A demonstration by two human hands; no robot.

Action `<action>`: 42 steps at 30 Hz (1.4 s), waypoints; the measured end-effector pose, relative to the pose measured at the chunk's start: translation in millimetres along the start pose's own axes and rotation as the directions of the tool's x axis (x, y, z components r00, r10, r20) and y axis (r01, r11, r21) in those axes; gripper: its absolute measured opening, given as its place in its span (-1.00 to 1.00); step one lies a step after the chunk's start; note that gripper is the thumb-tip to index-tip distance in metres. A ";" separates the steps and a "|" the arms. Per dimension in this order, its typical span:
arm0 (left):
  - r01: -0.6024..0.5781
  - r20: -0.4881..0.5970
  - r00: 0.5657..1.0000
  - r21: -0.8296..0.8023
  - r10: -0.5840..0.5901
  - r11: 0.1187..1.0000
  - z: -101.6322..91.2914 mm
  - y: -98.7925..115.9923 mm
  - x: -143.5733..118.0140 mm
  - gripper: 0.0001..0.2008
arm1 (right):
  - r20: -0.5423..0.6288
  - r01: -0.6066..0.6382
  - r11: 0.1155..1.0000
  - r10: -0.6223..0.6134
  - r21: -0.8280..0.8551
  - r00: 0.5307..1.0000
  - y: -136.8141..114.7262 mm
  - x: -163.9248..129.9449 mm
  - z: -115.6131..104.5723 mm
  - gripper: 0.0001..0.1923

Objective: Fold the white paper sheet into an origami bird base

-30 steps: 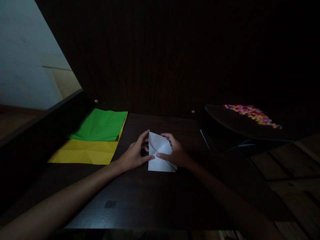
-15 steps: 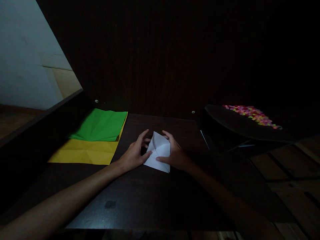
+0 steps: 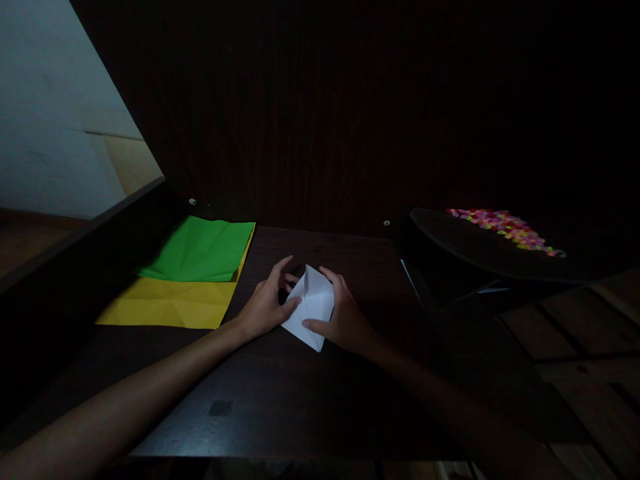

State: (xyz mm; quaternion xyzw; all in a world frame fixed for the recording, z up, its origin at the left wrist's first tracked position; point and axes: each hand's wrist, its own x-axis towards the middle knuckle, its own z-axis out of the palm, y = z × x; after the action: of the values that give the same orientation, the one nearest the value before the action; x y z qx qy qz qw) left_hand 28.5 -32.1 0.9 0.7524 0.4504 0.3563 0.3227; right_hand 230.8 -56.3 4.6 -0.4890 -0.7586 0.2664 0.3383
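A folded piece of white paper [image 3: 315, 303] is between my hands over the dark wooden surface [image 3: 240, 407], with creases and a pointed top corner showing. My left hand [image 3: 267, 305] grips its left edge, thumb on the front and the index finger lifted off; the other fingers are partly hidden behind the paper. On the opposite side my right hand [image 3: 350, 320] has its thumb laid across the lower front and its fingers around the right edge. Whether the paper's lower corner touches the surface I cannot tell.
To the left, a creased green sheet [image 3: 200, 250] overlaps a yellow sheet [image 3: 170, 305]. A dark low side board [image 3: 90, 233] borders them. An upright dark panel [image 3: 300, 133] stands behind. At right, small colourful pieces [image 3: 510, 230] lie on a dark curved object [image 3: 450, 243].
The white paper has turned slightly, its lower corner swinging to the left. My right hand has shifted a little left with it; my left hand has moved slightly left.
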 end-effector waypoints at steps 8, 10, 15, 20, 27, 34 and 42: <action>0.007 -0.006 1.000 -0.041 -0.008 0.999 1.2 1.8 1.0 -0.22 | 0.010 -0.001 1.000 0.001 0.009 1.000 -4.9 -1.5 0.1 0.11; 0.002 -0.005 1.000 -0.042 -0.002 0.999 1.3 1.8 1.0 -0.23 | 0.010 0.013 1.000 -0.014 0.018 1.000 -5.4 -1.7 0.6 0.08; -0.004 0.017 1.000 -0.041 0.005 0.999 0.8 1.5 0.7 -0.24 | -0.006 -0.005 0.999 0.005 0.050 1.000 -4.6 -1.3 1.0 -0.20; -0.046 0.078 0.996 -0.042 0.049 0.998 0.9 1.7 -0.1 -0.29 | -0.067 -0.007 0.997 0.013 0.082 0.998 -4.2 1.6 -2.2 -0.53; -0.162 0.136 0.977 -0.019 0.163 0.987 1.4 4.5 -3.4 -0.56 | -0.109 0.238 0.966 -0.227 0.102 0.968 -5.0 6.4 -9.9 -0.79; -0.313 0.091 0.947 0.044 0.308 0.949 3.8 6.2 -6.1 -0.77 | -0.085 0.373 0.917 -0.364 0.141 0.928 -8.0 5.0 -11.3 -0.81; -0.346 0.077 0.937 0.089 0.340 0.934 4.3 6.8 -6.4 -0.79 | -0.104 0.470 0.879 -0.462 0.073 0.881 -8.0 3.2 -8.5 -0.86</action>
State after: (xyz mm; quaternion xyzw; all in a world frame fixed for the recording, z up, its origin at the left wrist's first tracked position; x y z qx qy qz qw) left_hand 32.9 -41.2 2.5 0.8452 0.3195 0.3609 0.2308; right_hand 231.9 -55.7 16.6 -0.2857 -0.8255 0.1929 0.4469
